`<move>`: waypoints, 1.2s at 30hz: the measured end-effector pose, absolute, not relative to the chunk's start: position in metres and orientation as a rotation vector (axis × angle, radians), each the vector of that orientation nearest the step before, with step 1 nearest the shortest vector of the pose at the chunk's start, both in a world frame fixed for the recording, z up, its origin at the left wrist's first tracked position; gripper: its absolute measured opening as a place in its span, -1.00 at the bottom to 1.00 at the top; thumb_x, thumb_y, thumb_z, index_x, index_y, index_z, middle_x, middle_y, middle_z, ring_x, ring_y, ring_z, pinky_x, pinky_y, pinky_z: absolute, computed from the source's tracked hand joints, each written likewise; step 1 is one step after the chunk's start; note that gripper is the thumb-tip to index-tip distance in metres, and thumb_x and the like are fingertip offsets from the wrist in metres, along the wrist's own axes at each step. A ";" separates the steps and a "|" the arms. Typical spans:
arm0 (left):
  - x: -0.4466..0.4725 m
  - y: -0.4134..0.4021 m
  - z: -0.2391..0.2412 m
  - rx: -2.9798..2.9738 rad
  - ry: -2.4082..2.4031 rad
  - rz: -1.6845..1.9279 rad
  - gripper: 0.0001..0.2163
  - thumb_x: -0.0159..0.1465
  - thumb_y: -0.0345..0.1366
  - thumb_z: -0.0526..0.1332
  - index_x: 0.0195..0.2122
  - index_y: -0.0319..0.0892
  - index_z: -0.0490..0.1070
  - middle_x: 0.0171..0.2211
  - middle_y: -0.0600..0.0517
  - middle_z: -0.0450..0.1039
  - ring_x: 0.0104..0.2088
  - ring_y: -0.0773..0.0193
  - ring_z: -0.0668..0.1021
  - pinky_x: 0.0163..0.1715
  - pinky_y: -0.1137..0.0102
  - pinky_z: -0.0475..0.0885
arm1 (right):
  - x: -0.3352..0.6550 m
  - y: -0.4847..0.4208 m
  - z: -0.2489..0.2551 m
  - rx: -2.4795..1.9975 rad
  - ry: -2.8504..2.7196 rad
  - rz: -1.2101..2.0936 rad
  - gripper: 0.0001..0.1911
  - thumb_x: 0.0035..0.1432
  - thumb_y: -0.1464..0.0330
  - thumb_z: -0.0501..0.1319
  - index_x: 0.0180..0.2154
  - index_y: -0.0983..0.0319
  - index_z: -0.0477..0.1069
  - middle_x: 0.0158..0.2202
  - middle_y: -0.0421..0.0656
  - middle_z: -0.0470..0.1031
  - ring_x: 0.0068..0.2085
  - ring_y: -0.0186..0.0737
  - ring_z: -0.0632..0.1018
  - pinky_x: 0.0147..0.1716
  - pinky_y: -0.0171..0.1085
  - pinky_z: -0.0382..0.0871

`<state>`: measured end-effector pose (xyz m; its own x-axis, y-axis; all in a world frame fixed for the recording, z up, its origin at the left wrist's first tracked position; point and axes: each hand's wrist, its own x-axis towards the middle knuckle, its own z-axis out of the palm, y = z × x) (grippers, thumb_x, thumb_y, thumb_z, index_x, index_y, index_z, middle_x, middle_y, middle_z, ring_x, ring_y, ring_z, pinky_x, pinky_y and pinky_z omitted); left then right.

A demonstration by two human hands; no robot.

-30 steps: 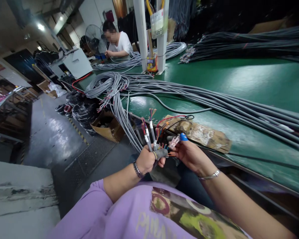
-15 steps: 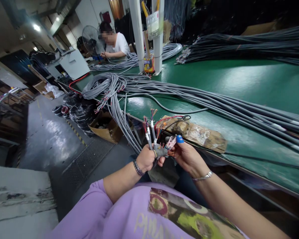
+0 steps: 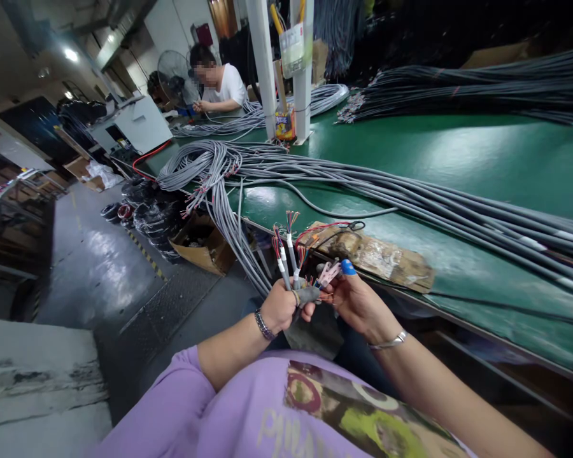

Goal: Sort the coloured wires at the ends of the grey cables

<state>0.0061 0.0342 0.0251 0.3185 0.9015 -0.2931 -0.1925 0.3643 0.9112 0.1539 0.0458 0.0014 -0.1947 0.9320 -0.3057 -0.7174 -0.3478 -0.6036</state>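
My left hand (image 3: 281, 304) is closed round several grey cables (image 3: 285, 275), whose stripped ends fan out upward in thin coloured wires (image 3: 292, 219). White bands sit just below those ends. A grey covering wraps its thumb, which points right toward the other hand. My right hand (image 3: 360, 302), with blue tape on the thumb tip (image 3: 347, 266), pinches a small pale pink clip-like piece (image 3: 328, 273) beside the wires. Orange wire strands (image 3: 325, 296) show between the two hands. Fingers partly hide where the pink piece meets the wires.
Long grey cables (image 3: 363, 181) run across the green table (image 3: 458, 143), coiled at the left. A taped cardboard piece (image 3: 386, 257) lies at the table's near edge. An open carton (image 3: 203, 248) stands on the floor. Across the table sits a person (image 3: 226, 89) near a white post (image 3: 262, 63).
My right hand and the pink piece have shifted very slightly right. The cable ends in my left hand have tipped a little left and down.
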 end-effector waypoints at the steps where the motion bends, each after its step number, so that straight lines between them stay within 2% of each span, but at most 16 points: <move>1: 0.006 0.033 0.026 0.909 0.970 0.867 -0.62 -0.12 -0.07 0.42 -0.62 -0.26 0.31 -0.77 0.09 0.29 -0.79 0.44 0.30 -0.77 0.50 0.21 | 0.154 0.045 0.001 -0.764 -0.401 1.794 -0.62 -0.03 0.00 0.32 -0.45 0.19 0.48 -0.48 -0.22 0.50 -0.50 -0.35 0.45 -0.48 -0.34 0.43; 9: 0.000 0.023 0.029 0.920 0.999 0.867 -0.58 -0.14 -0.02 0.42 -0.64 -0.26 0.29 -0.76 0.08 0.31 -0.77 0.44 0.32 -0.76 0.50 0.23 | 0.164 0.042 -0.014 -0.759 -0.352 1.867 -0.61 0.03 -0.02 0.26 -0.38 0.17 0.49 -0.40 -0.16 0.55 -0.43 -0.29 0.52 -0.42 -0.32 0.47; 18: -0.004 0.018 0.009 0.974 1.040 0.851 -0.56 -0.12 0.03 0.41 -0.63 -0.27 0.33 -0.73 0.07 0.34 -0.75 0.43 0.36 -0.71 0.50 0.28 | 0.172 0.031 -0.024 -0.858 -0.367 1.862 -0.77 0.11 0.14 0.27 -0.40 0.17 0.51 -0.45 -0.17 0.55 -0.49 -0.32 0.51 -0.45 -0.33 0.48; 26: -0.008 0.014 0.007 0.977 1.057 0.883 -0.56 -0.08 0.04 0.39 -0.61 -0.29 0.37 -0.71 0.03 0.37 -0.72 0.41 0.39 -0.67 0.48 0.33 | 0.169 0.025 -0.020 -0.866 -0.324 1.882 -0.79 0.15 0.21 0.25 -0.43 0.18 0.52 -0.43 -0.15 0.56 -0.51 -0.32 0.52 -0.47 -0.33 0.48; 32: -0.010 0.012 0.006 0.973 1.082 0.887 -0.55 -0.08 0.06 0.38 -0.57 -0.30 0.38 -0.70 0.02 0.38 -0.70 0.37 0.42 -0.64 0.45 0.37 | 0.157 0.020 -0.003 -0.812 -0.522 1.876 -0.76 0.03 0.21 0.36 -0.32 0.24 0.55 -0.37 -0.12 0.56 -0.49 -0.36 0.48 -0.49 -0.38 0.44; 36: -0.010 0.011 0.007 0.986 1.097 0.888 -0.56 -0.08 0.05 0.38 -0.57 -0.30 0.38 -0.70 0.03 0.38 -0.71 0.38 0.41 -0.64 0.46 0.35 | 0.149 0.022 0.010 -0.839 -0.591 1.787 -0.74 -0.11 0.25 0.44 -0.37 0.26 0.55 -0.47 -0.20 0.50 -0.54 -0.43 0.39 -0.53 -0.40 0.35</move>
<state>-0.0096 0.0113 0.0067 0.2268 0.9298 -0.2898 -0.0900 0.3163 0.9444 0.1487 0.0220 0.0105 -0.2271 0.9367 -0.2665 -0.5933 -0.3501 -0.7249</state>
